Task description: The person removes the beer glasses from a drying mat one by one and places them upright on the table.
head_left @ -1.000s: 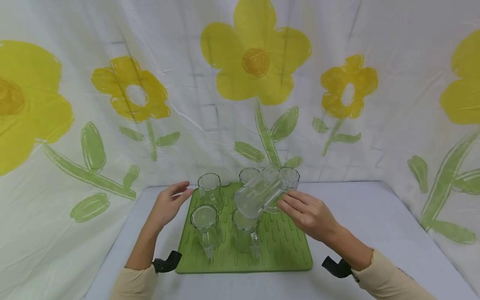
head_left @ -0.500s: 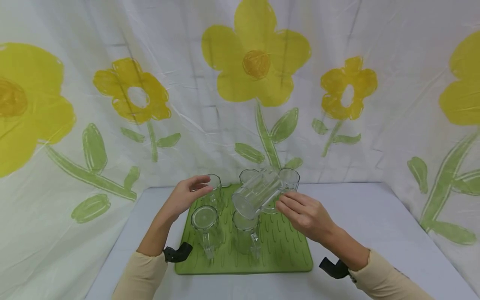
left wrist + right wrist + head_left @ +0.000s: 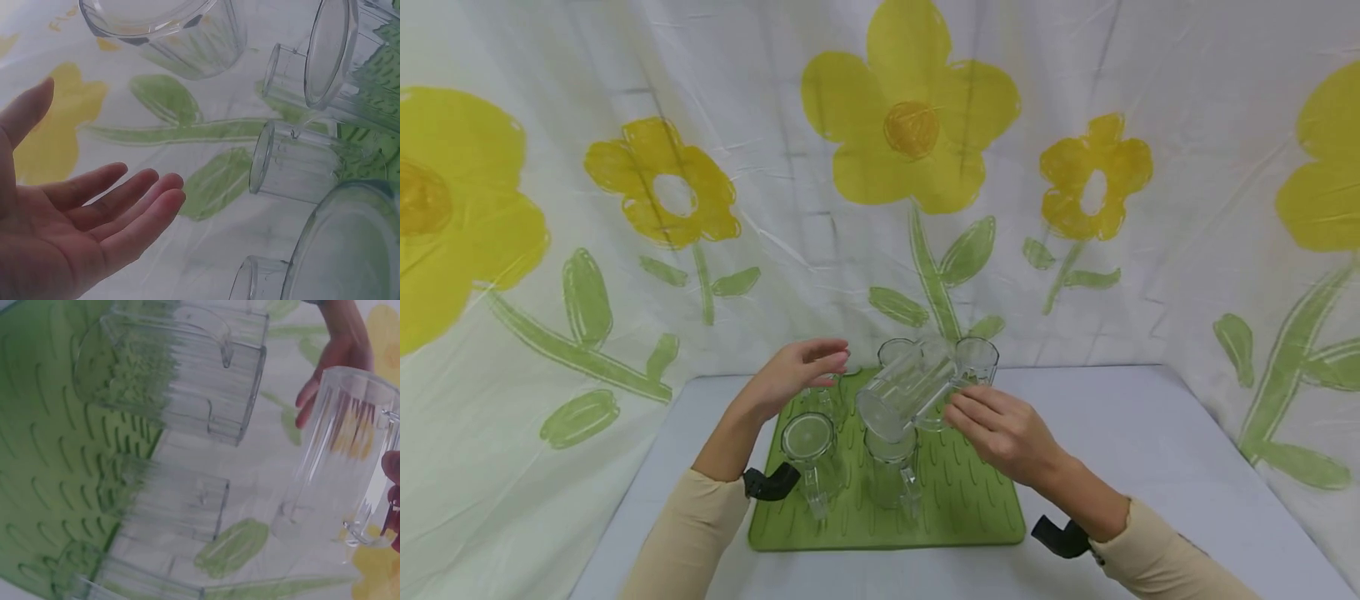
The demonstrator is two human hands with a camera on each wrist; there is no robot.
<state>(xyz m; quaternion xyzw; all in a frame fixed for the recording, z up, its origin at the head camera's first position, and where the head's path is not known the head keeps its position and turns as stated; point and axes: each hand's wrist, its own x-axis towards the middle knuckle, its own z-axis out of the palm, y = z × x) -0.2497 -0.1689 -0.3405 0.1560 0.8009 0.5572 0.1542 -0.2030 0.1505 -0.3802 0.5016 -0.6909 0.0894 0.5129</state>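
Observation:
My right hand [image 3: 1003, 433] pinches a clear glass mug [image 3: 891, 396] by its handle. The mug [image 3: 340, 456] hangs tilted above the green mat, one end low toward the left. My left hand [image 3: 793, 375] hovers over the back-left glass mug [image 3: 827, 402], hiding much of it. In the left wrist view the fingers [image 3: 134, 234] are loosely spread and hold nothing, apart from the tilted mug [image 3: 200, 44]. At the front of the mat stand a left mug [image 3: 811, 446] and a middle mug [image 3: 891, 475], their handles toward me.
The green ridged mat [image 3: 970, 521] lies on a white table [image 3: 1112, 433]. Behind the tilted mug stand a back-middle mug [image 3: 895, 350] and a back-right mug [image 3: 977, 358]. A white curtain with yellow flowers [image 3: 912, 129] hangs behind the table.
My left hand has moved right and slightly up, from beside the mat to over the back-left mug. The right hand, with its mug, has shifted slightly left.

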